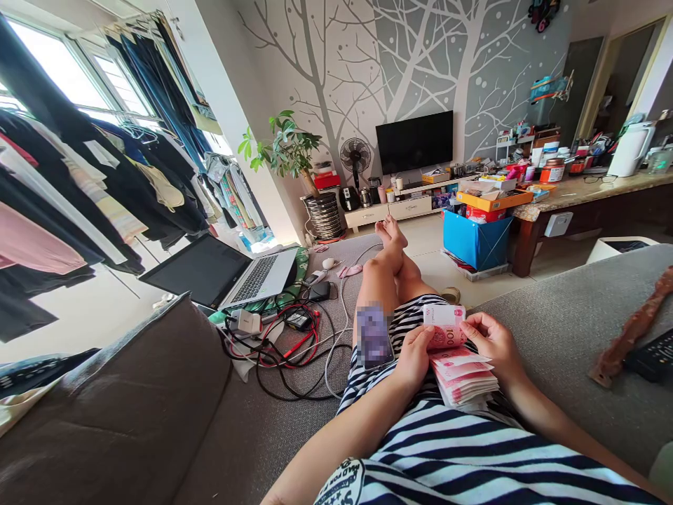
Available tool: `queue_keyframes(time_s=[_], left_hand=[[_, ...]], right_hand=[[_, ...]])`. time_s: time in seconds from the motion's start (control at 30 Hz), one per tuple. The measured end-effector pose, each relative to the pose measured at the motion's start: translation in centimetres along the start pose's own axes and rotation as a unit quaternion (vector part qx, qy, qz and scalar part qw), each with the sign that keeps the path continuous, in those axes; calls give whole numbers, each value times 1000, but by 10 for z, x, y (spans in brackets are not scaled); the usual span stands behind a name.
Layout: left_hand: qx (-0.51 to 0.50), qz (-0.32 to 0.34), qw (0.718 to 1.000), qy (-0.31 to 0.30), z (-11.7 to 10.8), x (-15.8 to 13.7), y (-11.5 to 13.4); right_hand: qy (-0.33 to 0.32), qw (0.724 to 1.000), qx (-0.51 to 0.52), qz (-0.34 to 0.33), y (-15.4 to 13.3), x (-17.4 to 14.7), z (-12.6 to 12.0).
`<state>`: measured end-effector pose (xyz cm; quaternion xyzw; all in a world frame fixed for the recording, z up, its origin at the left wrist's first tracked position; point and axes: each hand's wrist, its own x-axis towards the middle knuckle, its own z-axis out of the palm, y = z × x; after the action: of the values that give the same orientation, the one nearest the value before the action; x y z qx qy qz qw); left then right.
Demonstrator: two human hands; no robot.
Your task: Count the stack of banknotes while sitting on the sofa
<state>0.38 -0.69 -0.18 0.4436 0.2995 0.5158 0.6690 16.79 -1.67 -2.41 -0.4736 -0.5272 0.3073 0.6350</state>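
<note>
I see the left hand (414,356) and right hand (494,345) pinching pink 100 banknotes (465,382), probably light, limp, slippery, best held by opposite edges.

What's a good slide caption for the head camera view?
Left hand and right hand hold 100-yuan banknotes over striped clothing, with an open laptop to the left.

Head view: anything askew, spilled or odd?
Yes, two things. The cables beside the laptop lie in a messy tangle of black, red and white loops on the couch. A pixelated patch covers much of the phone on the person's lap, so its screen can't be read. No spill visible.
</note>
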Motion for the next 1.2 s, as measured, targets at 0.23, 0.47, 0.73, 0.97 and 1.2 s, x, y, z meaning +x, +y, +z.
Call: queue_keyframes(time_s=[0.23, 0.47, 0.73, 0.97, 1.2], left_hand=[[-8, 9, 1000, 25, 2, 0, 4], [-12, -11, 1000, 6, 1, 0, 0], [7, 0, 1000, 27, -1, 1, 0], [4, -10, 1000, 16, 1, -1, 4], [-7, 2, 999, 50, -3, 4, -1]], right_hand=[[45, 997, 51, 30, -5, 3, -3], [-22, 998, 41, 40, -7, 6, 1], [57, 996, 63, 41, -5, 8, -2], [-63, 994, 72, 43, -5, 8, -4], [-76, 996, 8, 35, 0, 8, -6]])
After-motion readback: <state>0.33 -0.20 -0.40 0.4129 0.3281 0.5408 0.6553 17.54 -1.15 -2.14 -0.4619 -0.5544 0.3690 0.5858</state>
